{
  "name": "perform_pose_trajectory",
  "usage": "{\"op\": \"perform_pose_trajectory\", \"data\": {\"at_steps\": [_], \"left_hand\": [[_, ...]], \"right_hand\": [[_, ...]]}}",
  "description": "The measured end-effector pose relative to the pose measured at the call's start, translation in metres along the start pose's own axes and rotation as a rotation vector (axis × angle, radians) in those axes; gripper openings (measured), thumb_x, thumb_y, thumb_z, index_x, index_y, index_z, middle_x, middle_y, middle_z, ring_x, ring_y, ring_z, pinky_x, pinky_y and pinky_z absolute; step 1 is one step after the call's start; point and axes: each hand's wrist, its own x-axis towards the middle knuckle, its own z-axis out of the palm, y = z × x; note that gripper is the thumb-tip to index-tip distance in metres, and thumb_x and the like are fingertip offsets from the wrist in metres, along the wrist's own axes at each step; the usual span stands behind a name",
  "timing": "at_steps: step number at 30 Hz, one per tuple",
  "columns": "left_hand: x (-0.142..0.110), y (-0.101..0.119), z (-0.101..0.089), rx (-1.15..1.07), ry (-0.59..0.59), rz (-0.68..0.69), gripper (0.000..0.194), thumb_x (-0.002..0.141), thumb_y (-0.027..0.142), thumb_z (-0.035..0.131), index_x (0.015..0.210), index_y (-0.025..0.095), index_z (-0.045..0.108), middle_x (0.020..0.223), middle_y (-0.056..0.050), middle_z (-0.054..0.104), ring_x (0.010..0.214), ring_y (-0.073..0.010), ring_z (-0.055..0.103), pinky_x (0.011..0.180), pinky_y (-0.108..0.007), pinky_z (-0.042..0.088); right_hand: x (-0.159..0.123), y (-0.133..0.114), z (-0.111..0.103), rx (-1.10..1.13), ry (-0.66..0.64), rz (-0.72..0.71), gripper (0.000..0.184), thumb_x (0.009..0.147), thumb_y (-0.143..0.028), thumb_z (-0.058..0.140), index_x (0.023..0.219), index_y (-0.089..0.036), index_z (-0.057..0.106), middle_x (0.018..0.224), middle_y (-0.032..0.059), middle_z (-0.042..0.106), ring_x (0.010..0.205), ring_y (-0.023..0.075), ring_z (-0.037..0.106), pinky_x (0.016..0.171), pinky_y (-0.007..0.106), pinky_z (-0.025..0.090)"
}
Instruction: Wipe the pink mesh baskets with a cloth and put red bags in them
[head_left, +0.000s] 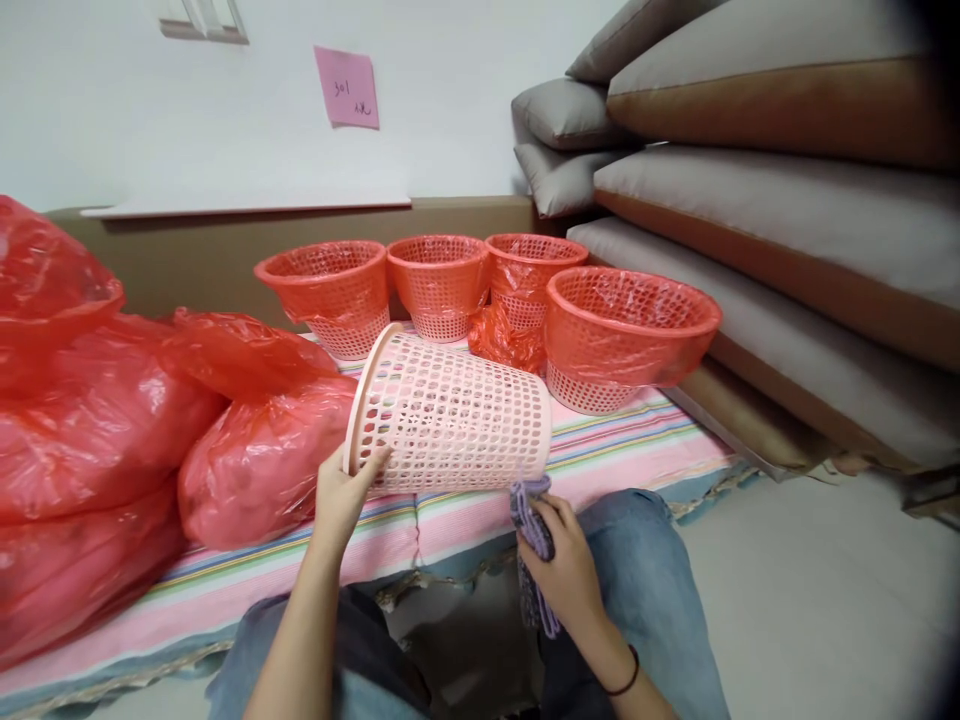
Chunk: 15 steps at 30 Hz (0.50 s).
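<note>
**Pink basket on its side, both hands busy**

While the pale pink mesh basket (450, 415) lies tipped on the striped cloth (630, 440), its open mouth faces left and nothing shows inside through the holes. Left hand (341, 495): fingers closed around the rim at the mouth end. Right hand (562, 570): closed around a purple cloth (529, 525), which touches the basket's base end; the cloth's lower part hangs down past the palm.

Behind it, four red mesh baskets: left one (330, 285), second (439, 280), third (534, 270), front right one (622, 330). Each is lined with a red plastic bag folded over the rim. Can't see any contents in them. A crumpled red bag (506, 340) sits between the third and the front right one.

Left side: stuffed red plastic bags (112, 420), translucent, contents unreadable, cut off by the frame edge. Right: stacked grey cushions (787, 200), partly out of frame. Pink wall note (346, 87), writing too small to read reliably.
</note>
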Motion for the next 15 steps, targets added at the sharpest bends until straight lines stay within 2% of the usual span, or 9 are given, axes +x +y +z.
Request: {"op": "perform_pose_trajectory", "data": {"at_steps": [2, 4, 7, 9, 11, 13, 15], "left_hand": [[-0.003, -0.001, 0.004, 0.014, -0.021, 0.037, 0.045, 0.057, 0.05, 0.084, 0.082, 0.016, 0.068, 0.072, -0.004, 0.071, 0.062, -0.0199, 0.064, 0.058, -0.03, 0.054], [-0.007, 0.0, 0.008, 0.049, -0.014, 0.09, 0.047, 0.057, 0.048, 0.085, 0.087, 0.016, 0.069, 0.075, -0.004, 0.074, 0.064, -0.0217, 0.067, 0.059, -0.031, 0.056], [-0.016, 0.004, 0.01, 0.153, 0.051, 0.247, 0.041, 0.064, 0.05, 0.083, 0.083, 0.017, 0.068, 0.07, -0.002, 0.073, 0.059, -0.02, 0.067, 0.055, -0.028, 0.054], [-0.022, 0.011, 0.009, 0.271, 0.097, 0.431, 0.038, 0.069, 0.052, 0.081, 0.074, 0.018, 0.065, 0.06, 0.001, 0.068, 0.051, -0.0162, 0.063, 0.049, -0.023, 0.048], [-0.027, 0.022, 0.008, 0.407, 0.119, 0.671, 0.038, 0.078, 0.053, 0.076, 0.067, 0.019, 0.061, 0.054, 0.003, 0.063, 0.045, -0.013, 0.058, 0.045, -0.021, 0.043], [-0.032, 0.036, 0.007, 0.543, 0.077, 0.926, 0.036, 0.087, 0.047, 0.07, 0.067, 0.02, 0.058, 0.052, 0.004, 0.061, 0.043, -0.0113, 0.057, 0.045, -0.021, 0.04], [-0.036, 0.05, 0.007, 0.673, -0.004, 1.145, 0.029, 0.093, 0.036, 0.065, 0.07, 0.02, 0.057, 0.053, 0.004, 0.06, 0.045, -0.011, 0.057, 0.049, -0.022, 0.04]], "right_hand": [[-0.009, 0.009, 0.008, 0.145, -0.105, 0.111, 0.041, 0.075, -0.027, 0.06, 0.114, -0.019, 0.069, 0.121, 0.0125, 0.065, 0.115, 0.0328, 0.061, 0.105, 0.054, 0.046], [-0.015, 0.016, 0.009, 0.315, -0.142, 0.25, 0.041, 0.069, -0.033, 0.066, 0.107, -0.018, 0.072, 0.115, 0.0125, 0.069, 0.112, 0.0347, 0.063, 0.104, 0.054, 0.047], [-0.021, 0.017, -0.007, 0.609, -0.128, 0.523, 0.047, 0.064, -0.044, 0.079, 0.104, -0.019, 0.073, 0.112, 0.01, 0.073, 0.111, 0.0348, 0.065, 0.104, 0.05, 0.048], [-0.02, 0.012, -0.028, 0.836, -0.099, 0.717, 0.05, 0.065, -0.051, 0.082, 0.103, -0.019, 0.074, 0.109, 0.0089, 0.075, 0.107, 0.0339, 0.068, 0.104, 0.049, 0.049], [-0.014, 0.005, -0.051, 1.051, -0.051, 0.849, 0.05, 0.065, -0.057, 0.082, 0.097, -0.018, 0.076, 0.101, 0.0101, 0.076, 0.102, 0.0342, 0.07, 0.101, 0.048, 0.05], [-0.004, -0.002, -0.072, 1.226, -0.039, 0.904, 0.054, 0.061, -0.064, 0.079, 0.089, -0.017, 0.077, 0.095, 0.0127, 0.076, 0.099, 0.0368, 0.07, 0.098, 0.05, 0.052], [0.009, -0.005, -0.088, 1.331, -0.059, 0.893, 0.058, 0.056, -0.068, 0.076, 0.086, -0.019, 0.078, 0.095, 0.0137, 0.076, 0.101, 0.0391, 0.069, 0.094, 0.052, 0.054]]}}
